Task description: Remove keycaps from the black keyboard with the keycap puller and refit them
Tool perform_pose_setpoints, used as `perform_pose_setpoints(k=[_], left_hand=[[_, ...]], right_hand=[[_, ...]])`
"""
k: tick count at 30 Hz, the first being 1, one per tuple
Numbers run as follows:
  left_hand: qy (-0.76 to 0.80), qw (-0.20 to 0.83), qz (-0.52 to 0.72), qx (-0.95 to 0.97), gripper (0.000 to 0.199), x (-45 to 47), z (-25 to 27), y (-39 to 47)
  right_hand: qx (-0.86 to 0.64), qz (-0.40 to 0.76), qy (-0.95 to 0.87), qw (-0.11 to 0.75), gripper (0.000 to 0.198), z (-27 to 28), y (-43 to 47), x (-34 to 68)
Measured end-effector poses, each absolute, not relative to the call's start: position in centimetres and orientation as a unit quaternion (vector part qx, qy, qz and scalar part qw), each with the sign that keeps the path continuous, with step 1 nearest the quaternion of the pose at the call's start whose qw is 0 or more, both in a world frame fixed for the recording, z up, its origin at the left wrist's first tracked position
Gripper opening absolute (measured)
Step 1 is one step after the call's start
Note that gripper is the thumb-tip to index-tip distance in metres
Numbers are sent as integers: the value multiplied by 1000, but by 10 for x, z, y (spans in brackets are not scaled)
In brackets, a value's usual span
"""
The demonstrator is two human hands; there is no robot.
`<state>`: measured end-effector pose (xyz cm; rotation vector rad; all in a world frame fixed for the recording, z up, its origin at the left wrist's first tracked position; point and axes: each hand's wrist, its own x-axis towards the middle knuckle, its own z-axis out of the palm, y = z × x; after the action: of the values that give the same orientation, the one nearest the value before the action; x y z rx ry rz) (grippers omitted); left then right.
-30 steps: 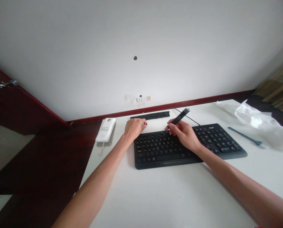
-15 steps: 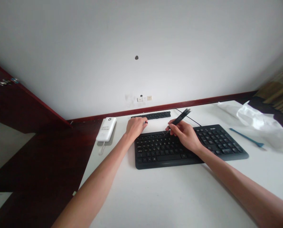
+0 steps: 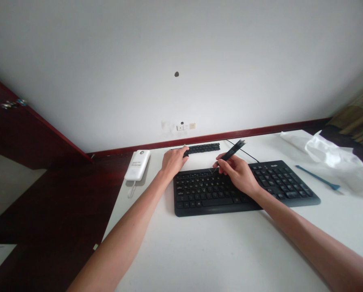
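A black keyboard (image 3: 218, 209) lies on the white table. My right hand (image 3: 236, 172) is closed around a black keycap puller (image 3: 232, 152) with thin wire loops pointing down at the keyboard's top rows. The puller's other end tilts up and to the right. Behind the keyboard, loose black keycaps (image 3: 204, 148) stand in a strip of rows. My left hand (image 3: 173, 162) is at the left end of this strip, thumb and forefinger pinched about a small dark keycap (image 3: 186, 153). The hand hides part of the strip.
A white power bank (image 3: 137, 165) with a short strap lies at the left table edge. To the right are a thin blue tool with a flared end (image 3: 318, 177) and a crumpled white plastic bag (image 3: 330, 156). A black cable (image 3: 244, 152) runs behind the keyboard toward the wall.
My left hand has shifted slightly, bringing the pinched keycap up against the strip of loose keycaps. My right hand and the puller have hardly moved. The view has shifted a little.
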<state>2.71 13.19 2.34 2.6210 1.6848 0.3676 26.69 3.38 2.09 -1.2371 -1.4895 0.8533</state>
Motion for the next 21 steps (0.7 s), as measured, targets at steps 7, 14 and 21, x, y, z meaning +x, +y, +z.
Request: perform_pose_setpoints(k=[7,14,21], left_hand=[[538,1,116,835,41,27,22,132],[540,-4,114,834,42,27,23,132],[535,-13,120,836,40,26,22,132]], right_hand=[[-508,351,-614,491,35,19,34,266],[-510,354,-612,490,36,19,34,267],[-509,350,-618,486,35,18,34,267]])
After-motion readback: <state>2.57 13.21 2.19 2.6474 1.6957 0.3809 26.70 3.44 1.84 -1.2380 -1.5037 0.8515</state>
